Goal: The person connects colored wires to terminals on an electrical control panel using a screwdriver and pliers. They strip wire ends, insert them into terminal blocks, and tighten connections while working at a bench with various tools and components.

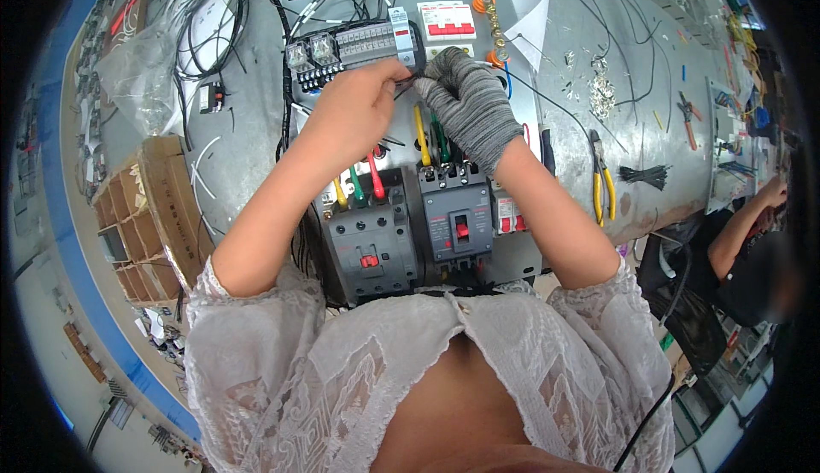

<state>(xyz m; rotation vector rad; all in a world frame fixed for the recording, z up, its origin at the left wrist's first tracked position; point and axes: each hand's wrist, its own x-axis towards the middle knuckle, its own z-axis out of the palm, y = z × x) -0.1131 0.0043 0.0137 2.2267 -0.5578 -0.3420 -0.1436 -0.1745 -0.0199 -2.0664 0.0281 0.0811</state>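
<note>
My bare left hand (363, 101) and my right hand (470, 104), in a grey knitted glove, meet at the fingertips over a grey metal mounting plate (521, 251). Both hands are closed, pinching what looks like a dark wire (407, 88) between them; its ends are hidden. Just beyond the left hand lies a terminal block row (367, 43) with a small light-blue module (401, 33). Beyond the right hand sits a white breaker with red switches (448, 20). Nearer to me are a contactor (373, 246) and a moulded-case breaker (459, 217), with yellow, green and red sleeved cables.
A brass terminal bar (493, 29) on orange insulators stands at the plate's far right. Yellow-handled pliers (603, 178), cutters (688, 118) and loose metal terminals (601, 88) lie rightward. Leftward are a coiled black cable (209, 33) and divided cardboard box (171, 208). Another person (752, 259) sits right.
</note>
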